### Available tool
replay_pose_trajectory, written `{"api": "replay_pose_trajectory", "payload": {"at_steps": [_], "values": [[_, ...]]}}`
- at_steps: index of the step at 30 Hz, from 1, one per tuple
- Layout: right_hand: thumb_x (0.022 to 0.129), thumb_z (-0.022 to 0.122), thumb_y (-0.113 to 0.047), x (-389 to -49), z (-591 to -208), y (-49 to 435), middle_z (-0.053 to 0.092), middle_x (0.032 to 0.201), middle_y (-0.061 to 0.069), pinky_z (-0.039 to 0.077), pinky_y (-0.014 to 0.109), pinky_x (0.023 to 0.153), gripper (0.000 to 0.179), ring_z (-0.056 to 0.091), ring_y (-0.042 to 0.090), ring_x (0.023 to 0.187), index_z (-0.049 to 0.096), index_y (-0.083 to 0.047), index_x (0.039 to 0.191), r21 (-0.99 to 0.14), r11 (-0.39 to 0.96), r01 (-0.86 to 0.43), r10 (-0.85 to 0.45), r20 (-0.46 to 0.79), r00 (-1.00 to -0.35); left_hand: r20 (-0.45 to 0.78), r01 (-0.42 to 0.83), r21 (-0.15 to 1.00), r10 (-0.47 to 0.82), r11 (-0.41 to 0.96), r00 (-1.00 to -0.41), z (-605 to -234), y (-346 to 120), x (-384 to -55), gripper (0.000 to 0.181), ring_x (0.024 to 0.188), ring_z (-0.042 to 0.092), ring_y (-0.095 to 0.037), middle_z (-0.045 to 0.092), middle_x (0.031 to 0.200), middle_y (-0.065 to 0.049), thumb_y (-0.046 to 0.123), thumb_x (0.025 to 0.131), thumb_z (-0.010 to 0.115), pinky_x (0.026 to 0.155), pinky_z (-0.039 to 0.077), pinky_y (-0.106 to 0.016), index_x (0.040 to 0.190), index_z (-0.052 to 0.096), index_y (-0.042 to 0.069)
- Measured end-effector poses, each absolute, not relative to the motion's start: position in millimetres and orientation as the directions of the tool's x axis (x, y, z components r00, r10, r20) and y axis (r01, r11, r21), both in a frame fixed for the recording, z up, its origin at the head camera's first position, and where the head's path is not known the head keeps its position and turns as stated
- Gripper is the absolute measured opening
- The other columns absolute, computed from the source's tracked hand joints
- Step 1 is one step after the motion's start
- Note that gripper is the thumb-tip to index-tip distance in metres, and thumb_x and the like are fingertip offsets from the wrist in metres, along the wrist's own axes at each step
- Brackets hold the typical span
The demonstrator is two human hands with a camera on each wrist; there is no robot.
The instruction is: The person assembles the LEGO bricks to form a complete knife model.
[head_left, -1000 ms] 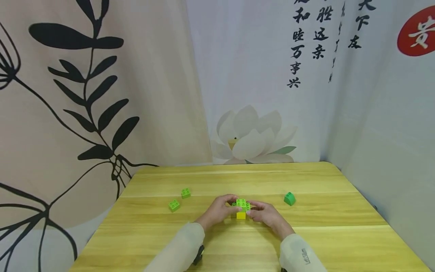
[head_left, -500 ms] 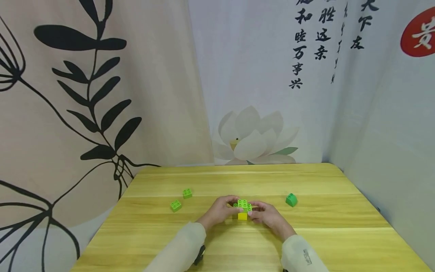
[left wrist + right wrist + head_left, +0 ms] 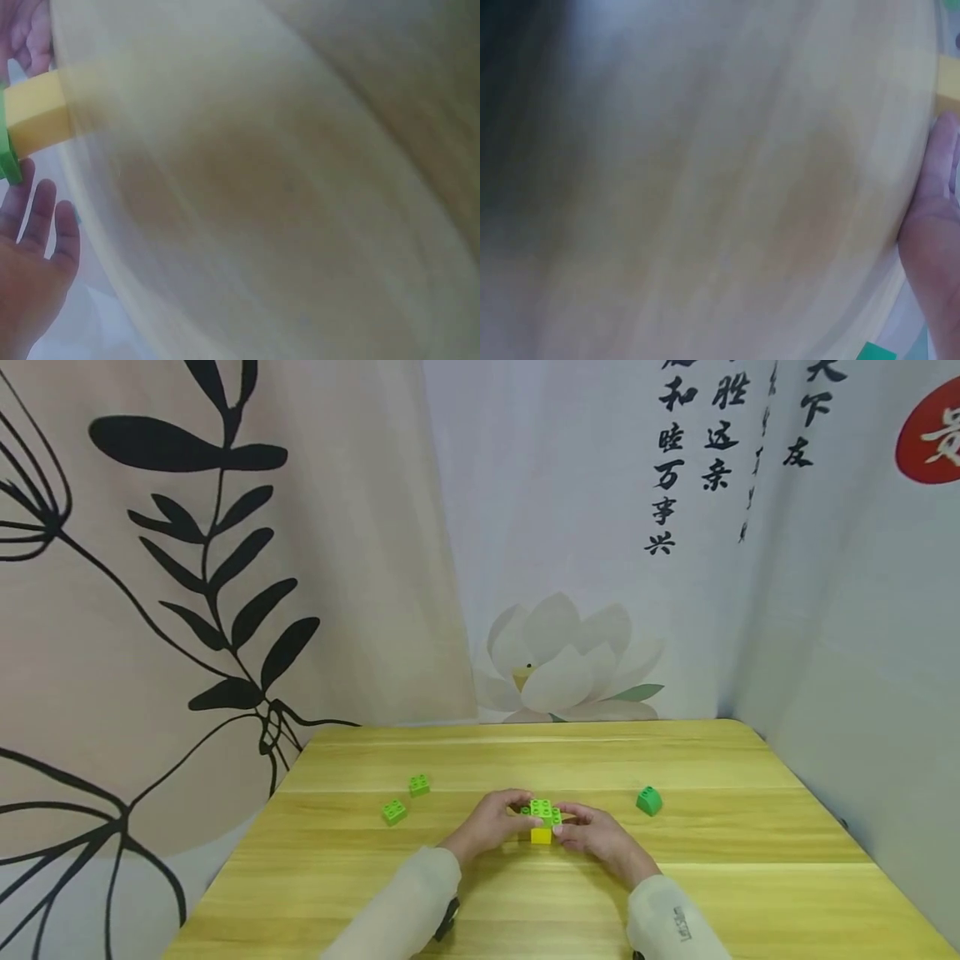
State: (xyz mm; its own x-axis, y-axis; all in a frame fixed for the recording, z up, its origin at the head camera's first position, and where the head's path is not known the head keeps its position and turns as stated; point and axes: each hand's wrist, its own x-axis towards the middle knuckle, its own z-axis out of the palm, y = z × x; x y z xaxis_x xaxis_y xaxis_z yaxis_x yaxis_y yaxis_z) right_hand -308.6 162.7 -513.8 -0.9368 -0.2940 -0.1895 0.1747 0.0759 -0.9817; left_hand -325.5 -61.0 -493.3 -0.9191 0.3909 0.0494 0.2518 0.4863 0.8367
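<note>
Straight ahead of me, between my two hands, is a small upright stack of studded plastic-looking bricks (image 3: pixel 541 808), lime green and broader on top, with a single yellow block (image 3: pixel 541 836) at its foot. With the stack as the clock's centre, my left hand (image 3: pixel 491 819) comes in at nine o'clock, pinching the green part: the thumb lies across its near side while the fingers reach round behind. My right hand (image 3: pixel 600 839) sits between three and four o'clock, thumb and fingers gripping the green part's right edge. In the left wrist view one fingertip touches the green rim and the neighbouring fingers spread away from it. In the right wrist view a fingertip comes up to the yellow block, though I cannot tell whether it touches. I also cannot tell whether the stack's foot meets the yellow wood-grained tabletop (image 3: pixel 720 902). That tabletop bears a loose lime-green studded brick (image 3: pixel 394 812) near nine o'clock, a second lime-green brick (image 3: pixel 419 786) just beside it towards ten, and a darker green brick (image 3: pixel 649 801) well apart, between two and three o'clock.
</note>
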Motion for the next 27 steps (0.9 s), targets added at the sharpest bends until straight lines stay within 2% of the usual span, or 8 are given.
{"api": "replay_pose_trajectory", "payload": {"at_steps": [10, 18, 27], "values": [[0.092, 0.071, -0.011, -307.3, -512.0, 164.2, 0.057, 0.12, 0.019, 0.052, 0.04, 0.092, 0.055, 0.064, 0.025, 0.099, 0.05, 0.002, 0.141, -0.98, 0.078, 0.181, -0.287, -0.195, -0.938, 0.052, 0.258, 0.826, 0.388, 0.502, -0.92, -491.4, -59.7, -324.2, 0.04, 0.095, 0.055, -0.014, 0.064, 0.108, 0.002, 0.035, 0.09, 0.075, 0.082, 0.048, -0.033, 0.124, 0.068, 0.015], [0.093, 0.071, -0.012, -306.9, -511.2, 163.6, 0.056, 0.121, 0.019, 0.051, 0.04, 0.093, 0.054, 0.063, 0.024, 0.102, 0.051, 0.001, 0.141, -0.981, 0.076, 0.179, -0.291, -0.194, -0.937, 0.074, 0.297, 0.798, 0.404, 0.524, -0.912, -489.8, -60.9, -323.7, 0.035, 0.095, 0.055, -0.012, 0.064, 0.104, 0.008, 0.035, 0.09, 0.074, 0.081, 0.049, -0.03, 0.121, 0.069, 0.018], [0.091, 0.073, -0.01, -307.6, -510.8, 161.9, 0.056, 0.119, 0.018, 0.052, 0.038, 0.092, 0.054, 0.064, 0.023, 0.099, 0.053, 0.002, 0.139, -0.981, 0.063, 0.185, -0.269, -0.195, -0.943, 0.093, 0.338, 0.774, 0.432, 0.536, -0.897, -494.2, -63.0, -327.0, 0.034, 0.093, 0.058, -0.011, 0.065, 0.1, 0.008, 0.027, 0.088, 0.078, 0.08, 0.049, -0.029, 0.118, 0.07, 0.013]]}}
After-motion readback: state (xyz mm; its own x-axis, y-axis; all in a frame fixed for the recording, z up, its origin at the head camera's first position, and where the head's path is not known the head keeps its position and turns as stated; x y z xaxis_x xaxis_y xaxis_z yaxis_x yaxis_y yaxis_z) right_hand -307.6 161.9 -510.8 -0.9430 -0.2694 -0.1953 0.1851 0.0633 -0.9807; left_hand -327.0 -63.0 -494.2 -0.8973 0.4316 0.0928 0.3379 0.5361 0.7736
